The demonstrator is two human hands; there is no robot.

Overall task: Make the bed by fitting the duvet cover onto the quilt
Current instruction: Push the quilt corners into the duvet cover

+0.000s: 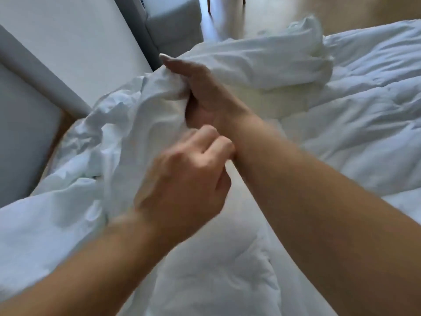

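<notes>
While the quilt (pixel 364 106) lies spread over the right and bottom of the frame, the duvet cover (pixel 118 137) is bunched up left of centre, so this looks like the find-a-corner stage. The right hand (pixel 205 92) at centre has a fistful of cover, fingers curled round it. The left hand (pixel 189 179) below it is curled and blurry, seemingly pinching cloth. Next move probably needs the cover's opening found.
</notes>
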